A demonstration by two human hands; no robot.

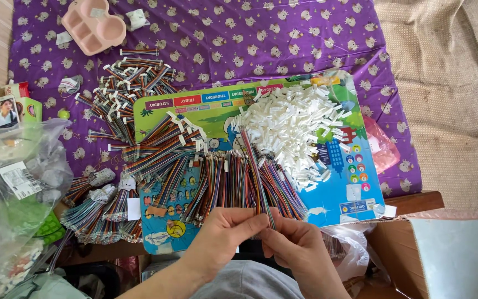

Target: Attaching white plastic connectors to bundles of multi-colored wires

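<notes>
My left hand [225,232] and my right hand [300,243] meet at the near edge of a colourful printed board [217,111]. Together they pinch the near end of a thin multicoloured ribbon cable [254,171] that runs away from me across the board. Under it lies a row of similar cables [233,182] with bare ends. A heap of small white plastic connectors [294,122] covers the board's far right part.
Finished cables with white ends [123,88] are piled on the purple patterned cloth [283,39] to the left. Tied cable bundles [98,210], clear plastic bags [17,182], a pink compartment tray [92,25] and a cardboard box [449,254] surround the board.
</notes>
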